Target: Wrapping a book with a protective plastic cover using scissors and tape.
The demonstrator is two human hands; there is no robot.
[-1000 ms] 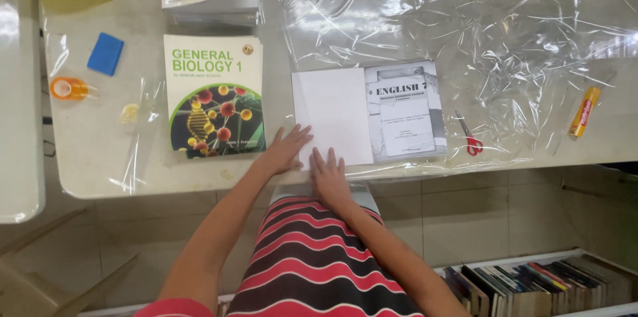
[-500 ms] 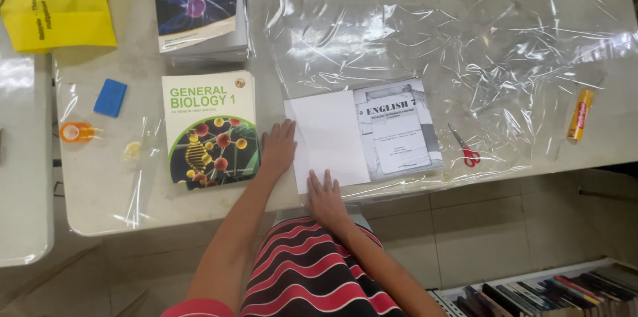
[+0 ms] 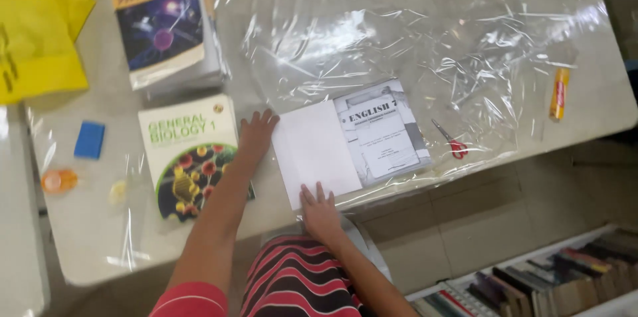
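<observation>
— Hands first: where placed?
— Left hand [image 3: 256, 134] flat, fingers [image 3: 268, 117] spread wide, gripping nothing, resting at the left edge of the white flap [image 3: 316, 151] of the open grey booklet [image 3: 382, 134]. Right hand [image 3: 319, 207] likewise flat, fingers [image 3: 312, 192] together and extended, pressing the flap's near edge, holding nothing.
— And the booklet itself?
— Lying opened on the clear plastic sheet [image 3: 412, 44], near the front edge of the pale tabletop [image 3: 93, 237], about mid-width. Plastic crinkled, spread far to the right and back.
— Around it?
— Red-handled scissors [image 3: 452, 141] just right of the booklet, on the plastic. Orange glue stick [image 3: 559, 94] well apart, near the right edge. Green biology textbook [image 3: 189, 157] just left of the left hand, forearm crossing its corner. Stack of books [image 3: 166, 28] behind that, space-themed cover on top. Blue eraser [image 3: 90, 139] and orange tape dispenser [image 3: 58, 181] far left; yellow bag [image 3: 36, 31] at the back left corner.
— Below the tabletop?
— Red-and-black striped skirt [image 3: 299, 277], plus shelf of books [image 3: 551, 284] lower right.
</observation>
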